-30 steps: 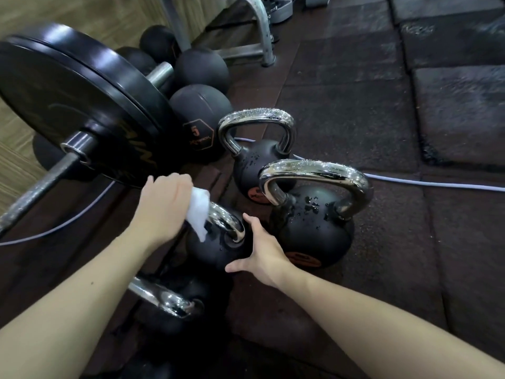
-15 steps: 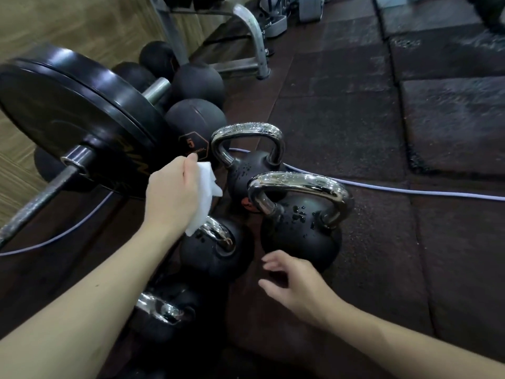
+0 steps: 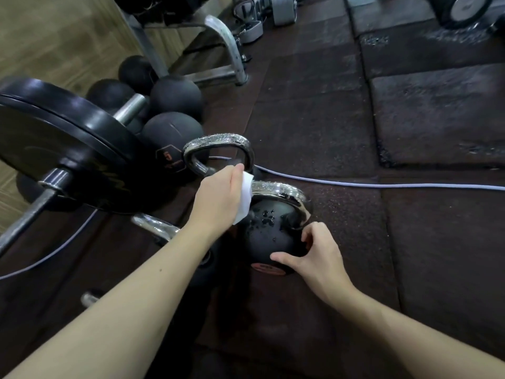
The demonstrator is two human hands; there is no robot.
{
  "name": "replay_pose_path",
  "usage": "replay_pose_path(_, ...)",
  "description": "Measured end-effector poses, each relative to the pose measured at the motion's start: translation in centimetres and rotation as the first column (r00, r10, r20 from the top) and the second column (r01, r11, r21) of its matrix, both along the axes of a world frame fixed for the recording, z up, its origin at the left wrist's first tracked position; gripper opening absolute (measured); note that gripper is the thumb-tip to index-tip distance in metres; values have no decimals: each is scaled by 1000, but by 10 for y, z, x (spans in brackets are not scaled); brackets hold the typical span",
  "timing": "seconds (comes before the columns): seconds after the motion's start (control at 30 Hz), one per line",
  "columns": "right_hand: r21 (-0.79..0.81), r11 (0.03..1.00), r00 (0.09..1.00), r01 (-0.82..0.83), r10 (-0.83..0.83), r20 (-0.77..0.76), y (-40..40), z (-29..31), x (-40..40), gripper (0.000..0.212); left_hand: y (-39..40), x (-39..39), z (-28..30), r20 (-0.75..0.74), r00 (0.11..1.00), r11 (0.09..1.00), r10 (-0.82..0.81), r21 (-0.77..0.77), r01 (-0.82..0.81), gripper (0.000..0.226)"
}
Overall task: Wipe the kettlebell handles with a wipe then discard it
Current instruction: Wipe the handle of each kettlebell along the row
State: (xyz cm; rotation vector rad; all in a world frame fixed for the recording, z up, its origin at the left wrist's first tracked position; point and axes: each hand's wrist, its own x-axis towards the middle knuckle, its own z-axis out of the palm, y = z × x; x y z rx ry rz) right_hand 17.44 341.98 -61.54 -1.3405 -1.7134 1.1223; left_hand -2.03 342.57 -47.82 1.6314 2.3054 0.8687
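Fingers of the left hand curl round a white wipe, pinching it against the palm so that it hangs down past the heel of the hand. The wipe touches the left end of the chrome handle of the near kettlebell. That handle runs left to right across the view, arching over the black ball, and is beaded with droplets, as is the top of the ball. The right hand grips the ball's right flank, thumb low on the near face and fingers bent round the far side by the handle's right foot. The kettlebell stands upright on the dark rubber floor.

Just behind it stands a second kettlebell, its wet handle also upright and set crosswise. A third handle shows beside the left forearm. Left of these lies a barbell with a black plate, with medicine balls behind. A pale cord crosses the floor.
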Motion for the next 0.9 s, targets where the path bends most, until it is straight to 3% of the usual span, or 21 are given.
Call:
replay_pose_path(0.13, -37, 999, 999, 19, -18, 26, 20, -10, 5, 85, 7, -8, -4, 81, 995, 993, 54, -107, -46, 55)
replay_pose_path(0.23, -132, 979, 988, -155, 151, -44, 34, -16, 10, 117, 17, -15, -7, 176, 979, 990, 103, -111, -85, 53)
replay_pose_path(0.3, -162, 948, 962, -273, 265, -67, 38, -20, 11, 135, 20, -15, -7, 58, 996, 997, 64, 28, -66, 44)
replay_pose_path(0.37, -172, 942, 958, -287, 278, -74, 37, -25, 9, 142, 17, -8, -6, -63, 997, 986, 44, 166, -33, 32)
replay_pose_path(0.5, -177, 946, 961, -270, 254, -109, 36, -28, 8, 141, 12, 15, -6, -197, 979, 975, -60, 200, 100, 49)
replay_pose_path(0.57, -171, 948, 962, -268, 252, -108, 38, -28, 8, 140, 16, 26, -12, -387, 916, 956, -102, 215, 198, 49)
replay_pose_path(0.67, -175, 950, 964, -260, 246, -98, 37, -26, 9, 143, 23, 48, -14, -550, 823, 948, -139, 166, 272, 50)
replay_pose_path(0.77, -177, 949, 964, -260, 247, -94, 37, -25, 9, 145, 34, 64, -21, -779, 554, 908, -294, -47, 416, 23)
replay_pose_path(0.83, -179, 947, 963, -266, 251, -100, 38, -25, 8, 141, 42, 76, -28, -854, 436, 900, -283, -80, 428, 32)
replay_pose_path(0.9, -177, 945, 960, -274, 258, -111, 39, -25, 8, 136, 47, 87, -33, -859, 442, 888, -257, -29, 460, 50)
